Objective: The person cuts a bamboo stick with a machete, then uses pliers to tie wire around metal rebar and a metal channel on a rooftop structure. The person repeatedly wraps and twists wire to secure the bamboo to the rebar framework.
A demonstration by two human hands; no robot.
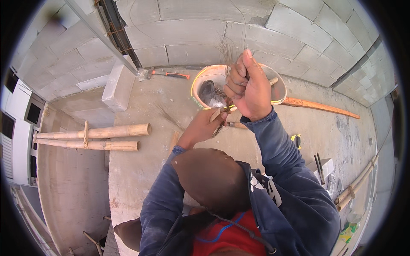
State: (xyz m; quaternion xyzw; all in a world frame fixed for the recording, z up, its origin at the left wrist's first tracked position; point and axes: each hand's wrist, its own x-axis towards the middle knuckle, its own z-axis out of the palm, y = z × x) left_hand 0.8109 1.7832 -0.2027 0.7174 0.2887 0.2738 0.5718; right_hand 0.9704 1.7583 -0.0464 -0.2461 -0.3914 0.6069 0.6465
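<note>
In front of my chest, my left hand (201, 128) is closed around a bundle of thin tie wire (217, 129). Its loose ends seem to fan upward behind my other hand. My right hand (250, 87) is raised higher, thumb and fingers pinched together. A single thin wire (245, 30) rises from that pinch past the thumb tip. Just beyond both hands stands a white bucket (197, 83) with a yellow stripe, partly hidden by my right hand. Inside it lies a dark plastic bag (207, 91).
A hammer (171, 74) lies left of the bucket, near an upright white block (119, 83). Bamboo poles (94, 132) reach in from the left. A wooden strip (320, 106), a tape measure (296, 141) and pincers (319, 168) lie right. Block walls (192, 32) stand ahead.
</note>
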